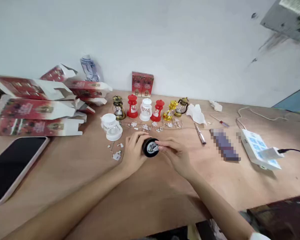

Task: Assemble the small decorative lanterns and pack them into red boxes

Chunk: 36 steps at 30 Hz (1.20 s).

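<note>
**Black round housing (144, 149) gripped from the left, right fingers at its right rim**

Watching through the head camera, I have a wide wooden desk (150, 203) below me. Flattened red cartons (37, 108) pile up at the far left, with a smartphone (16, 168) lying nearer on that side. On the right sits a white power strip (257, 146). Miniature lanterns (146, 110) in bronze, red, white and gold stand in a row beyond my hands; one white lantern (111, 126) is set nearer, left of the left hand (135, 150).

The housing is between the two hands, raised over the middle of the desk. Its open round end faces up at me, so I judge its long axis runs mostly along my line of sight, though the rest of its body is hidden. The left fingers are wrapped around its left side in a firm grasp. The right hand (176, 155) comes from the right, thumb and forefinger drawn close together at the rim, so the opening lies just left of those tips. Both hands are right at it. Inside shows a pale insert (152, 147); I cannot tell whether the right fingers pinch it or merely touch.
</note>
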### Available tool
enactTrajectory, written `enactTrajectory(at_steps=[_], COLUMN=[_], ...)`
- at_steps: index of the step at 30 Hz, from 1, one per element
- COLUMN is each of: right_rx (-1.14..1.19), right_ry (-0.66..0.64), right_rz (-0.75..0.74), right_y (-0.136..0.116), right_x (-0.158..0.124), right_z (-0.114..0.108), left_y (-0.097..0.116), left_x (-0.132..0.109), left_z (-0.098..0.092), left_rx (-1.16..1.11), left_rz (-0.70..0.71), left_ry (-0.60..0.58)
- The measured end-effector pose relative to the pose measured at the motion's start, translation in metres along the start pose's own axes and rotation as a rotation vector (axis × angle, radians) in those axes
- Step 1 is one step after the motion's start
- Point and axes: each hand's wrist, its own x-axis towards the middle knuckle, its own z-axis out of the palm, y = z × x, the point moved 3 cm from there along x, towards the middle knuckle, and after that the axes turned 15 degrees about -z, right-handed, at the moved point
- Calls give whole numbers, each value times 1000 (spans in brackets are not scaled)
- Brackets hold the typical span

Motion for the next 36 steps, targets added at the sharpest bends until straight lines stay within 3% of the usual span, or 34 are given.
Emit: enactTrajectory(at_steps=[11,36], right_rx=[-210,-250], right_ry=[162,130], right_rz=[-110,-129], right_y=[-5,-8], right_x=[-4,-3], right_z=[9,10], left_y=[3,5], left_x=[-3,-4], left_z=[0,-1], left_rx=[38,59], left_rz=[10,29], left_ry=[0,-10])
